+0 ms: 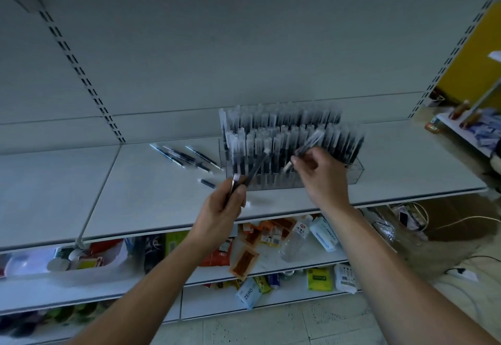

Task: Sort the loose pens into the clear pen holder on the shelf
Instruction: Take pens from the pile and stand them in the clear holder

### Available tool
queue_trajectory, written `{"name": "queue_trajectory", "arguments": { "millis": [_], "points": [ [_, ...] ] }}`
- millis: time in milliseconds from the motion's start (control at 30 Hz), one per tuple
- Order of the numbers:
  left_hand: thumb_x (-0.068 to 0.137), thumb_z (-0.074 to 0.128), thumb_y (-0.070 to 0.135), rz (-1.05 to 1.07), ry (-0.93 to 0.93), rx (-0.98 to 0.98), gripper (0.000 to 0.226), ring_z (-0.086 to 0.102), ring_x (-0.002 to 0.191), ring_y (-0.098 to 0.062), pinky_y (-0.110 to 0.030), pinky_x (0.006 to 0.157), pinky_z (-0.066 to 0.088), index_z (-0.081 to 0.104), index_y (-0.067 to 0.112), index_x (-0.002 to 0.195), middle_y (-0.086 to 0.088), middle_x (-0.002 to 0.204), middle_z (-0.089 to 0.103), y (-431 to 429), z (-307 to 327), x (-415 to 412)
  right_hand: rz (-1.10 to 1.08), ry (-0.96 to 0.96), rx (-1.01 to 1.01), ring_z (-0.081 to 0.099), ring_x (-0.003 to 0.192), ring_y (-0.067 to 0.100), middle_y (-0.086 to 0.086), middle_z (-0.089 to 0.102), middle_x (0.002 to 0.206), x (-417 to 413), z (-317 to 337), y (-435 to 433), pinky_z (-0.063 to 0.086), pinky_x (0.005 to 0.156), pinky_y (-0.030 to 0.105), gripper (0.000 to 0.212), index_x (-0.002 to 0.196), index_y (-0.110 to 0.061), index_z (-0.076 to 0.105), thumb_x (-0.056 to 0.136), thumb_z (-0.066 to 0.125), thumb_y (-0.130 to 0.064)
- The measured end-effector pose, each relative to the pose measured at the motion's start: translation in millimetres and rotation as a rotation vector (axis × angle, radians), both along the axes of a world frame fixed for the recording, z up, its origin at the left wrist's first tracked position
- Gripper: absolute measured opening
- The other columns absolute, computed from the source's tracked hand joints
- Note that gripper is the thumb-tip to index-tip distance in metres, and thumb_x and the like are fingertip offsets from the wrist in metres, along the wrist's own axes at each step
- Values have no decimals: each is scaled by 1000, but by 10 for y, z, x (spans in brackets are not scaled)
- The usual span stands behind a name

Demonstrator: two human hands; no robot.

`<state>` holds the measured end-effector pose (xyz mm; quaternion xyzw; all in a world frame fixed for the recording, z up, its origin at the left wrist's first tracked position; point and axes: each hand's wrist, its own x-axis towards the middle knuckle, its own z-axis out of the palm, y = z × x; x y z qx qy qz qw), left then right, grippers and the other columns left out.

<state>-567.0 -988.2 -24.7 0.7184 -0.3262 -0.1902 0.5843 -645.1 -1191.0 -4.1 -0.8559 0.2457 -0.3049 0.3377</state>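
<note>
The left hand [223,209] grips a dark pen [253,167], its tip angled up toward the holder [355,172]; the right hand [321,179] pinches a second pen [309,144], tilted over the front row; the clear holder, packed with upright pens, stands on the shelf [151,203]; loose pens [184,157] lie just left of it, a single pen [207,183] nearer the left hand; packets [244,260] crowd the lower shelves.

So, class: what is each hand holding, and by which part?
The left hand grips a dark pen by its lower end; the right hand pinches a second pen near its middle.
</note>
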Motion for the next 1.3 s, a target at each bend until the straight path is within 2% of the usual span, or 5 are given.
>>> {"name": "queue_trajectory", "arguments": {
  "millis": [533, 733, 833, 1000, 1300],
  "points": [
    [88, 51, 43, 91, 104, -5, 39, 32, 53, -17, -24, 48, 28, 60, 7, 77, -8, 61, 36, -38, 93, -214, 36, 431, -51, 54, 60, 9, 2, 70, 84, 189, 29, -6, 34, 50, 19, 23, 94, -13, 67, 90, 66, -36],
    [97, 52, 28, 111, 217, 22, 31, 39, 52, -10, -19, 49, 31, 63, 2, 85, -3, 62, 50, -178, 115, -238, 57, -82, -152, 54, 78, 1, -1, 60, 104, -322, -55, 317, 46, 69, 10, 27, 113, -13, 65, 87, 70, -16],
    [98, 51, 25, 38, 163, 84, 27, 41, 49, -6, -19, 49, 33, 64, 7, 82, 7, 57, 51, -274, 141, -271, 227, 2, -323, 57, 98, 18, 5, 55, 114, -384, -139, 353, 51, 78, 26, 32, 113, -12, 66, 82, 74, -9],
    [99, 45, 38, -8, 164, 116, 29, 44, 52, -7, -22, 51, 35, 68, 20, 98, 1, 72, 66, -369, 200, -345, 179, 43, -400, 57, 82, 18, 3, 56, 97, -459, -148, 143, 51, 64, 30, 16, 96, -12, 71, 81, 75, -14],
    [98, 41, 33, 84, 364, -138, 35, 59, 77, -14, -19, 69, 49, 66, 11, 105, -5, 85, 65, -255, 202, -336, -9, -125, 4, 59, 69, -5, -13, 63, 77, -236, 3, -108, 43, 59, 8, 10, 92, -13, 65, 93, 63, -22]
  ]
}}
